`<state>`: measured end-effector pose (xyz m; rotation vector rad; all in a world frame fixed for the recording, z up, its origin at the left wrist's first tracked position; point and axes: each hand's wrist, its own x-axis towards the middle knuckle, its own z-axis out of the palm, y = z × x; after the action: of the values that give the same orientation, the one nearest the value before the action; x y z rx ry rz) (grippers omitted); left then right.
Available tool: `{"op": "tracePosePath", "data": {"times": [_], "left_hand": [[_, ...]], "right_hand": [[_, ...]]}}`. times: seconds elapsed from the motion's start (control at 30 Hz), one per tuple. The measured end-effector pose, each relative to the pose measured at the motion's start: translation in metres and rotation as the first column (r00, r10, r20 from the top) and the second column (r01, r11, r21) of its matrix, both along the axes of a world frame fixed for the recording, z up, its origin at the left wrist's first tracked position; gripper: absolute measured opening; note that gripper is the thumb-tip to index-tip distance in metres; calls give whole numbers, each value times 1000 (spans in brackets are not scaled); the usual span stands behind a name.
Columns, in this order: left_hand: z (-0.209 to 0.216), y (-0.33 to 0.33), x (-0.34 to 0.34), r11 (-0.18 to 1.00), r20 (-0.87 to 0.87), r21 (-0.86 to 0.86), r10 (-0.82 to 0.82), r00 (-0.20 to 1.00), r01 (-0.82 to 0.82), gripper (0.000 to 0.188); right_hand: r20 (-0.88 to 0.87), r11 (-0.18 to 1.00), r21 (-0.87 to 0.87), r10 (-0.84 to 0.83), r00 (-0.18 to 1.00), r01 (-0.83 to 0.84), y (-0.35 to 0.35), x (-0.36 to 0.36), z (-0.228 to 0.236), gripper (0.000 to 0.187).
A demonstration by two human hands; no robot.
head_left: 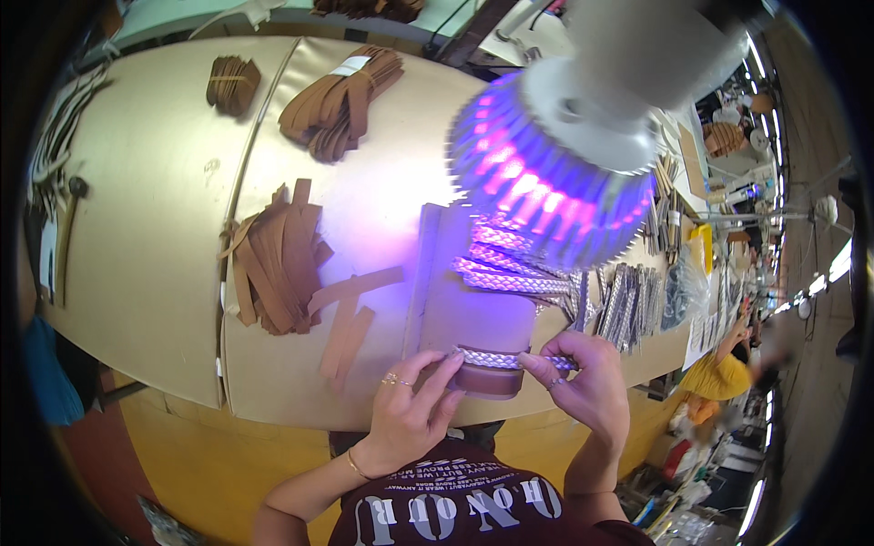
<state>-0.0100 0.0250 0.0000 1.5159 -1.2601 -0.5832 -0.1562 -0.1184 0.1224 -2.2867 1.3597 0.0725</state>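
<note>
A short silvery braided strap (490,358) lies across a brown leather strip (487,380) at the near end of a pale board (487,318). My left hand (411,405) has its fingertips closed at the strap's left end. My right hand (587,380) pinches the same strap farther right between thumb and forefinger, and its right tip sticks out past the thumb. Just beyond the board lies a pile of similar braided straps (510,273), partly hidden behind the lamp.
A lamp (555,173) with a finned head hangs over the table's right half, casting purple light. Brown strips lie in a loose heap (278,259) and in tied bundles (341,105). More braided straps (630,305) lie at the right. A person in yellow (719,373) is farther right.
</note>
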Motion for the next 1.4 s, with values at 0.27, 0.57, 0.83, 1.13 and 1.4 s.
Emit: {"op": "tracePosePath", "data": {"times": [0.27, 0.57, 0.83, 1.13, 1.4], "left_hand": [[7, 1, 0, 998, 23, 50, -29, 999, 28, 38], [9, 2, -3, 996, 109, 89, -3, 994, -7, 38], [4, 4, -5, 995, 84, 97, 19, 996, -28, 34], [1, 6, -9, 993, 131, 103, 48, 990, -62, 34], [0, 7, -12, 991, 135, 85, 89, 987, -101, 33]], "right_hand": [[110, 999, 4, 38, 993, -39, -2, -13, -12, 35], [420, 850, 526, -236, 876, -24, -24, -54, -61, 39], [542, 732, 671, -374, 752, -120, -25, -66, -92, 33], [548, 712, 691, -402, 734, -125, -25, -63, -108, 42], [564, 700, 701, -425, 708, -138, -20, -64, -111, 39]]}}
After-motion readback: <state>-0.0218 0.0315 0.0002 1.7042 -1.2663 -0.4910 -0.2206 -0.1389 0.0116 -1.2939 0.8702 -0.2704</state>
